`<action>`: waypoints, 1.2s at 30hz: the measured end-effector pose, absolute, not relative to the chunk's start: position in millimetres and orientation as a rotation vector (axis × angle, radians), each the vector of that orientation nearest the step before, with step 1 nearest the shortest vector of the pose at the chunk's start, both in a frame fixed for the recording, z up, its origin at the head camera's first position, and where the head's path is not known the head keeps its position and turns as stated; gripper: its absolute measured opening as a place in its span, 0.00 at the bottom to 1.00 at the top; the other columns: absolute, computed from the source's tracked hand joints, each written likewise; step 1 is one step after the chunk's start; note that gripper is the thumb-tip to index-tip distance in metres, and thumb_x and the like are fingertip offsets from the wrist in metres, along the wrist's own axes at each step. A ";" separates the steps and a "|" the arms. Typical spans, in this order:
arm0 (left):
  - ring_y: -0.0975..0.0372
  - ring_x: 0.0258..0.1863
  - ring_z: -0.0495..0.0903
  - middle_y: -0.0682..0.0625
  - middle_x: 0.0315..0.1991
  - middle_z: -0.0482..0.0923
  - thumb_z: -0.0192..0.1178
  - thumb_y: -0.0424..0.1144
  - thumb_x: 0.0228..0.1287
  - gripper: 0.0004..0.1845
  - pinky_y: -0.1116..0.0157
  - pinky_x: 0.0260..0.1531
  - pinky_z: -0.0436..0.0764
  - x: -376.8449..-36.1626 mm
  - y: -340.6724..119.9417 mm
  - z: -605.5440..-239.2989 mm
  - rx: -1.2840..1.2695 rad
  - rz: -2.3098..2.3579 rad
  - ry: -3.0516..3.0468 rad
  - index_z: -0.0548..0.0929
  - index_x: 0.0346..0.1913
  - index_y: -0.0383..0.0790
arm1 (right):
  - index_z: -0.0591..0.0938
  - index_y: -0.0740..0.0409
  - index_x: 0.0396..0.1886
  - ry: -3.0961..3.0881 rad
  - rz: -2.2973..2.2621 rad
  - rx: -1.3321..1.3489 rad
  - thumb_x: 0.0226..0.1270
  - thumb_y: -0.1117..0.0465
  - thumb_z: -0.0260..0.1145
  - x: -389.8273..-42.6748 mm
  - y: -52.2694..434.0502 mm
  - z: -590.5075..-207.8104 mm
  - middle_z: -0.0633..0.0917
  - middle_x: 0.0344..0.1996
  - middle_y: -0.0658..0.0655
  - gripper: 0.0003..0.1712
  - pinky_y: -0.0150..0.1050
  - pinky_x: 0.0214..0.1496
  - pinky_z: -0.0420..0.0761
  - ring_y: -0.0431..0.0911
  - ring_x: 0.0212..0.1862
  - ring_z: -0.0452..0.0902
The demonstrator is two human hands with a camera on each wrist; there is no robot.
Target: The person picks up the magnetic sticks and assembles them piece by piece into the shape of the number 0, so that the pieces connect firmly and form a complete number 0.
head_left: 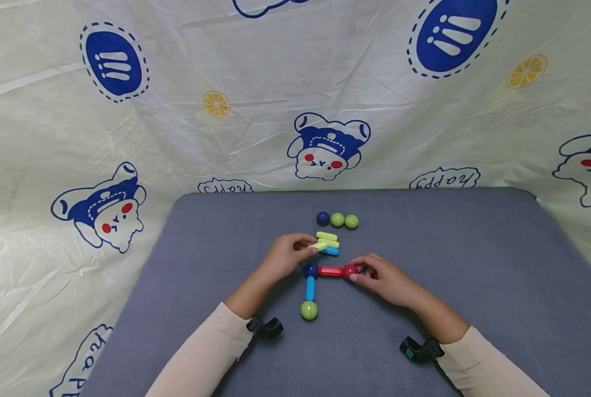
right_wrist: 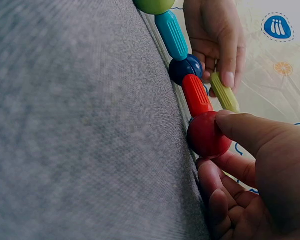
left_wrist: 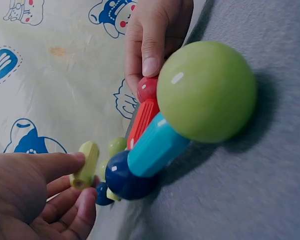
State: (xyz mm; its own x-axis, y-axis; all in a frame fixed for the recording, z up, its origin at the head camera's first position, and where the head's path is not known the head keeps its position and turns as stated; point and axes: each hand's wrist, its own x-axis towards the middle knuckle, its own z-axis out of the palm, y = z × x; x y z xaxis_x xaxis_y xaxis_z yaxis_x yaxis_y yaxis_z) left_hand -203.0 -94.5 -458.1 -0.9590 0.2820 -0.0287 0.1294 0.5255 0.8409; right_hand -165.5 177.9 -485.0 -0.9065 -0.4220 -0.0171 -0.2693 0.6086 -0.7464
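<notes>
My left hand (head_left: 286, 256) pinches a pale yellow grooved rod (left_wrist: 86, 165) between thumb and fingers, over the small group of loose rods. With thumb and fingertips, my right hand (head_left: 388, 281) holds a red ball (right_wrist: 208, 135). That ball joins one end of a red rod (head_left: 331, 271), whose other end meets a dark blue ball (head_left: 311, 270). From the dark blue ball a light blue rod (head_left: 310, 289) runs toward the near side and ends in a green ball (head_left: 309, 310). Together these pieces form an L on the grey table.
Beyond the left hand lie loose rods, with yellow ones (head_left: 327, 236) and a blue one (head_left: 330, 251) side by side. Farther back, a dark blue ball (head_left: 322, 219) and two green balls (head_left: 344, 220) sit in a row. A printed curtain (head_left: 256, 143) hangs behind the table (head_left: 474, 264).
</notes>
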 end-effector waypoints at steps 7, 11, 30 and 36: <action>0.63 0.34 0.82 0.43 0.46 0.84 0.63 0.39 0.72 0.16 0.67 0.34 0.83 -193.2 -115.1 -464.3 0.261 1.541 2.545 0.84 0.58 0.38 | 0.82 0.50 0.57 2.638 -1.179 -0.572 0.72 0.49 0.66 -164.4 178.3 -485.9 0.80 0.46 0.53 0.19 0.32 0.38 0.74 0.40 0.39 0.73; 0.63 0.31 0.84 0.39 0.45 0.85 0.62 0.36 0.71 0.17 0.62 0.37 0.86 -187.2 -123.9 -464.4 0.185 1.638 2.452 0.82 0.60 0.33 | 0.82 0.49 0.57 2.635 -1.177 -0.561 0.72 0.48 0.66 -164.8 178.7 -485.4 0.80 0.46 0.53 0.19 0.32 0.38 0.74 0.40 0.39 0.73; 0.62 0.29 0.83 0.43 0.37 0.82 0.62 0.30 0.65 0.14 0.61 0.36 0.87 -150.4 -147.7 -468.8 0.104 1.627 2.263 0.79 0.51 0.26 | 0.82 0.54 0.57 2.646 -1.134 -0.503 0.73 0.50 0.65 -169.1 173.3 -478.6 0.79 0.44 0.54 0.19 0.35 0.42 0.75 0.43 0.41 0.74; 0.62 0.28 0.84 0.47 0.33 0.80 0.64 0.31 0.64 0.15 0.60 0.38 0.88 -141.1 -151.3 -468.3 0.146 1.609 2.105 0.78 0.50 0.25 | 0.81 0.55 0.58 2.621 -1.136 -0.449 0.73 0.52 0.66 -173.9 171.1 -475.4 0.79 0.43 0.55 0.19 0.35 0.39 0.76 0.45 0.39 0.74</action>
State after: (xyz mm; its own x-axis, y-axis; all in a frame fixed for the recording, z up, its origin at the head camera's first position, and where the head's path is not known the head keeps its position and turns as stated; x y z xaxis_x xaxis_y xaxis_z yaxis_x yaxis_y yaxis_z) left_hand -141.1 -151.3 -468.3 -0.8776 0.3668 -0.3088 -0.2019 0.3015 0.9318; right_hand -173.9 171.1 -475.4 -0.9215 -0.3743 -0.1037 -0.1802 0.6486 -0.7395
